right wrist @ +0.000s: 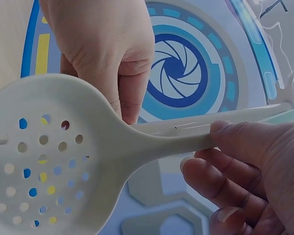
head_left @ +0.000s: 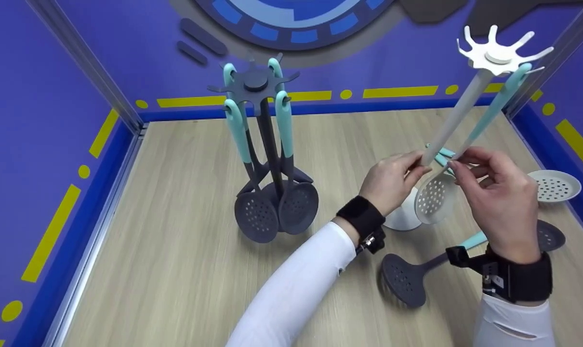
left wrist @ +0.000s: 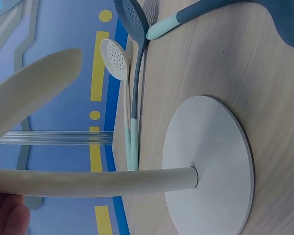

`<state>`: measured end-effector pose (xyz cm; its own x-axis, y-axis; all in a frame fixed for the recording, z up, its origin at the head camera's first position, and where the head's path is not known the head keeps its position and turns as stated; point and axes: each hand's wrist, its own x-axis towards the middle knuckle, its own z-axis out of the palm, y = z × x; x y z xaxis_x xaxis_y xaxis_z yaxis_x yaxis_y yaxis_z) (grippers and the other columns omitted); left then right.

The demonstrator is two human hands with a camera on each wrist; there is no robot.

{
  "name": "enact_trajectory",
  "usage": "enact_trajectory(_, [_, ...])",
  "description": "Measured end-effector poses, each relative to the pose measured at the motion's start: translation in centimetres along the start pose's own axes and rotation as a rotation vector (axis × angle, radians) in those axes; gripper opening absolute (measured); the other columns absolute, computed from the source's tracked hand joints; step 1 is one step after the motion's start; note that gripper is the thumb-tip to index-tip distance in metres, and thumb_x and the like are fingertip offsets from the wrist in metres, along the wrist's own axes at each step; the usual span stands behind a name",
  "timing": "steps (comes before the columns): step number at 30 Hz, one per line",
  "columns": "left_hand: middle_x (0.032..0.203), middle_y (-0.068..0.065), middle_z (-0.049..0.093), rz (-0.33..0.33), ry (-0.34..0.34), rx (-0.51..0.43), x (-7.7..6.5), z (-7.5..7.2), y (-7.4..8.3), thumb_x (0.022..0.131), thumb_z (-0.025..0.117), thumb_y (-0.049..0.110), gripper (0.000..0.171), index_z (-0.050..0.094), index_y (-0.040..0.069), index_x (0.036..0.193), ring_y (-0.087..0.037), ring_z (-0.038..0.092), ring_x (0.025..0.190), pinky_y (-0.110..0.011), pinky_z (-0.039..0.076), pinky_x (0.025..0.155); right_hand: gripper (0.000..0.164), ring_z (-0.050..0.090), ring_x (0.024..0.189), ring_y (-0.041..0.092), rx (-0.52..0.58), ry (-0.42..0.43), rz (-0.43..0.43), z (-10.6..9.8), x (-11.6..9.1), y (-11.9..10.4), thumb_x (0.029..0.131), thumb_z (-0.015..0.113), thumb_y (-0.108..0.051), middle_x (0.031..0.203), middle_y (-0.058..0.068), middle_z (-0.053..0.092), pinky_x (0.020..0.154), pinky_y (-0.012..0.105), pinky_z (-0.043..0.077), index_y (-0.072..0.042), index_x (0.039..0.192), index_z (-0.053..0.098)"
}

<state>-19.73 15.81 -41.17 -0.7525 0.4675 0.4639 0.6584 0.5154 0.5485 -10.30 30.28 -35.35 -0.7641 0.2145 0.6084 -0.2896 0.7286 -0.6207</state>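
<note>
My left hand (head_left: 388, 182) grips the post of a white utensil stand (head_left: 457, 118), which has a hooked crown on top and a round base (left wrist: 210, 147) on the table. Beside the post, my right hand (head_left: 506, 197) pinches a white skimmer (head_left: 435, 198) by the pale lower part of its handle between thumb and fingers. The skimmer's perforated head hangs down, and its mint handle end reaches up to the crown's hooks, overlapping one in the head view. In the right wrist view the skimmer's head (right wrist: 44, 156) partly covers the left hand.
A dark stand (head_left: 255, 81) at the left bears several mint-handled utensils. On the wooden table (head_left: 176, 231) lie a dark skimmer (head_left: 402, 279) near the front, another white skimmer (head_left: 556, 185) and a dark one (head_left: 549, 236) at the right. Blue walls enclose the table's back and sides.
</note>
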Motion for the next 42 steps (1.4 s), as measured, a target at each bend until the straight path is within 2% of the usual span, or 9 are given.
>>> enact_trajectory(6, [0.095, 0.015, 0.064, -0.009, 0.003, 0.021, -0.1, 0.1, -0.1, 0.096, 0.050, 0.041, 0.026, 0.063, 0.026, 0.113, 0.006, 0.057, 0.085, -0.009, 0.045, 0.072, 0.027, 0.061, 0.072, -0.003, -0.002, -0.005, -0.010, 0.1, 0.0, 0.1, 0.084, 0.073, -0.020, 0.097, 0.002, 0.071, 0.062, 0.007, 0.043, -0.020, 0.111, 0.068])
enact_trajectory(17, [0.099, 0.015, 0.066, -0.015, 0.000, -0.014, -0.1, 0.1, -0.1, 0.096, 0.051, 0.040, 0.024, 0.063, 0.026, 0.111, 0.006, 0.059, 0.090, -0.007, 0.045, 0.075, 0.027, 0.061, 0.071, -0.003, 0.002, 0.004, 0.039, -0.2, 0.1, 0.1, 0.084, 0.073, -0.022, 0.097, 0.002, 0.072, 0.061, 0.007, 0.043, -0.020, 0.111, 0.069])
enact_trajectory(21, [0.098, 0.015, 0.066, -0.005, 0.008, -0.023, -0.1, 0.1, -0.1, 0.096, 0.051, 0.041, 0.025, 0.064, 0.026, 0.111, 0.006, 0.060, 0.090, -0.006, 0.045, 0.075, 0.027, 0.060, 0.072, -0.004, -0.029, 0.015, 0.047, -0.4, 0.2, 0.3, 0.085, 0.072, -0.024, 0.097, 0.002, 0.072, 0.062, 0.006, 0.042, -0.019, 0.111, 0.069])
enact_trajectory(28, [0.094, 0.015, 0.066, 0.014, 0.025, -0.010, 0.0, 0.2, 0.0, 0.096, 0.052, 0.040, 0.022, 0.064, 0.025, 0.105, 0.006, 0.059, 0.087, -0.006, 0.044, 0.074, 0.027, 0.059, 0.072, -0.003, -0.100, 0.021, 0.150, -1.1, 0.3, 1.1, 0.087, 0.069, -0.030, 0.100, -0.002, 0.070, 0.062, 0.007, 0.042, -0.025, 0.113, 0.067])
enact_trajectory(34, [0.093, 0.015, 0.065, 0.029, 0.026, 0.008, -0.2, 0.1, -0.1, 0.096, 0.052, 0.041, 0.023, 0.064, 0.024, 0.107, 0.005, 0.058, 0.084, -0.007, 0.043, 0.071, 0.031, 0.056, 0.070, -0.011, -0.193, 0.018, 0.212, -1.5, 0.4, 2.4, 0.090, 0.063, -0.035, 0.104, 0.001, 0.069, 0.063, 0.005, 0.040, -0.023, 0.118, 0.063])
enact_trajectory(42, [0.095, 0.014, 0.065, 0.023, 0.034, 0.012, -0.1, 0.2, 0.2, 0.096, 0.051, 0.040, 0.024, 0.064, 0.024, 0.108, 0.005, 0.059, 0.085, -0.008, 0.044, 0.072, 0.035, 0.054, 0.071, -0.012, -0.257, -0.013, 0.306, -2.3, 0.8, 4.1, 0.091, 0.061, -0.041, 0.109, 0.003, 0.068, 0.061, 0.008, 0.039, -0.023, 0.121, 0.062])
